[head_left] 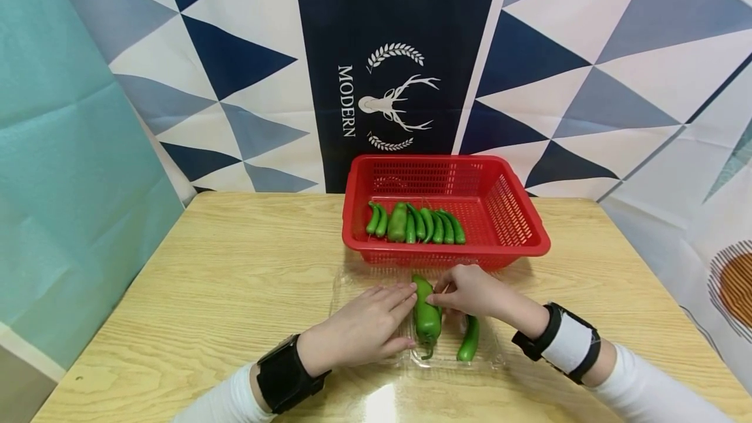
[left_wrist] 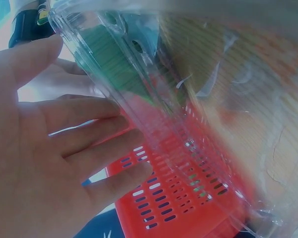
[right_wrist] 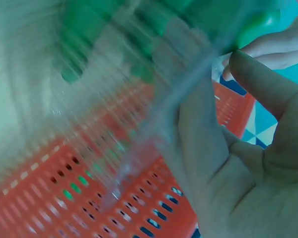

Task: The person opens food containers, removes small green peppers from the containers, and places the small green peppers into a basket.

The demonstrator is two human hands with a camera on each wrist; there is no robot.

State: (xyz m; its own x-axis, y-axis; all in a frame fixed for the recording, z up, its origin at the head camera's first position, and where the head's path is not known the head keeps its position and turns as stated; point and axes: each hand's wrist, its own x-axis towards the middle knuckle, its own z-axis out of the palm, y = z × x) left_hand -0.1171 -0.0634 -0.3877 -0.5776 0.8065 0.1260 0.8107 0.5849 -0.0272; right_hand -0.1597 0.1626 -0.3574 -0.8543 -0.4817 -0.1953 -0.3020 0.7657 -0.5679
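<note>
A large green pepper (head_left: 427, 318) lies lengthwise in a clear plastic container (head_left: 490, 361) on the table, its curved stem towards me. My right hand (head_left: 478, 292) pinches the pepper's right side with thumb and curled fingers; part of this grip is hidden. From the left, my left hand (head_left: 358, 328) stretches over the container with fairly straight fingers, fingertips touching the pepper's left side. A slim green chili (head_left: 469, 339) lies in the container below the right hand. In the left wrist view, the container's clear wall (left_wrist: 154, 134) stands beside the left fingers.
Right behind the container stands a red plastic basket (head_left: 446, 250). A row of several green chilies (head_left: 437, 227) and a wider green pepper (head_left: 397, 222) lie in its left part. The wooden table (head_left: 235, 266) meets a patterned cloth (head_left: 247, 83) at the back.
</note>
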